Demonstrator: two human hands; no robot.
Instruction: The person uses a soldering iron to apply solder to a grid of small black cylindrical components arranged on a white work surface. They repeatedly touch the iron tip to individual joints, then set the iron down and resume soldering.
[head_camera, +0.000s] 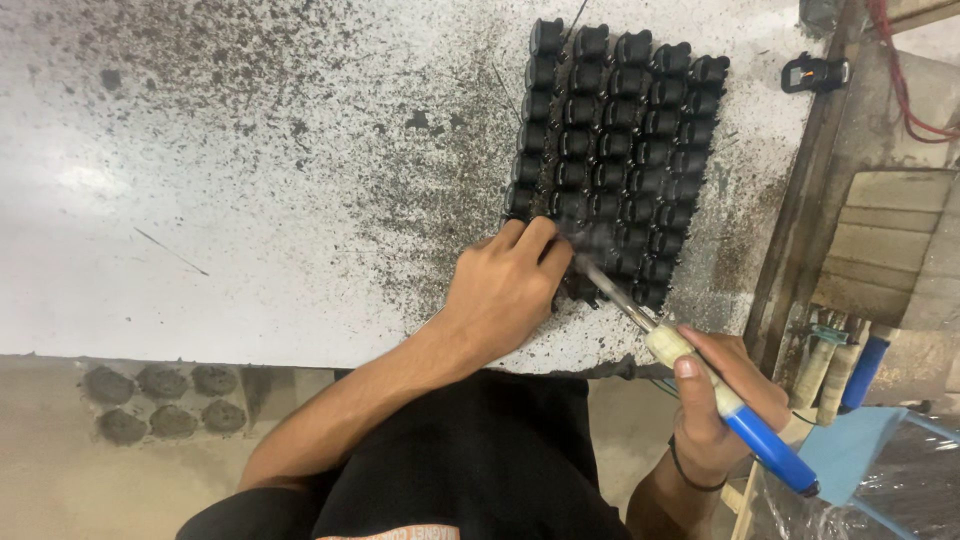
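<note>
1. The soldering iron (700, 385) lies in the right hand (722, 405), just off the near edge of the white, soot-speckled worktable (250, 200). Its blue and cream handle runs through the fist, and the metal shaft sticks out beyond the thumb and forefinger.
2. The iron's long axis runs on a diagonal. The blue butt end points down toward the person's right side, and the tip points up and across toward the near end of the block of black parts (615, 150). A faint wisp of smoke hangs where the tip meets the parts.
3. The right hand is closed around the handle, fingers wrapped under it and the thumb pressed along the cream section near the metal collar. A dark band sits on that wrist.
4. The left hand (505, 290) rests on the tabletop at the near-left corner of the block, its fingers curled down together onto the nearest black parts. Whether it pinches one or only steadies it cannot be told, since the fingertips are hidden.
5. The black parts stand in tight rows, forming a rectangle that reaches from the hands toward the far edge of the table, close to its right edge.
6. A small black part (815, 72) lies apart on the wooden frame (800, 220) beyond the right edge.
</note>
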